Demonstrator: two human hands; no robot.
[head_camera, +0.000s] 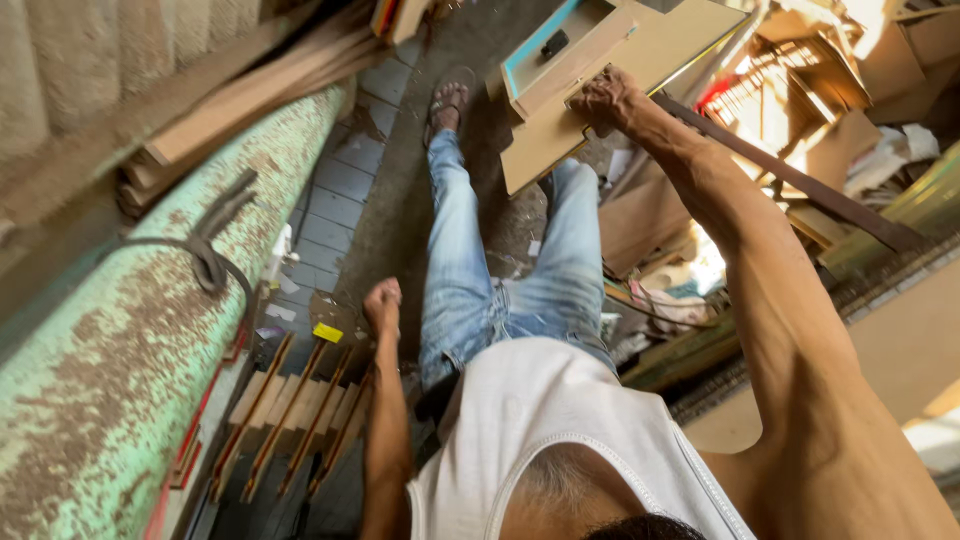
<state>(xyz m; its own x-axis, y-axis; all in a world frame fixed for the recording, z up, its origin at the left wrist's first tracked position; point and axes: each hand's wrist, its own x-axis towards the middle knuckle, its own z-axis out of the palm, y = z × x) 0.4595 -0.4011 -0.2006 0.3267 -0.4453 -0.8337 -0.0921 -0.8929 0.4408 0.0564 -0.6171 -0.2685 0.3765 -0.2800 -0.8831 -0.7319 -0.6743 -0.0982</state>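
My right hand (605, 100) reaches forward at arm's length and grips the edge of a tan wooden board (535, 155). Against that board leans a shallow box with a teal rim (560, 45). My left hand (383, 300) hangs low at my side, curled into a fist with nothing visible in it. It hovers just above a stack of wooden slats (290, 410) set on edge. My legs in blue jeans (470, 290) and a sandalled foot (450, 100) stretch over a dusty floor between the two hands.
A large, rusty, pale-green cylinder (130, 350) with a rope (210, 255) looped on it fills the left side. Planks (250, 100) lie beside it. A dark bar (800, 190), cardboard and wood scraps (830, 90) crowd the right. A small yellow tag (327, 332) lies near the slats.
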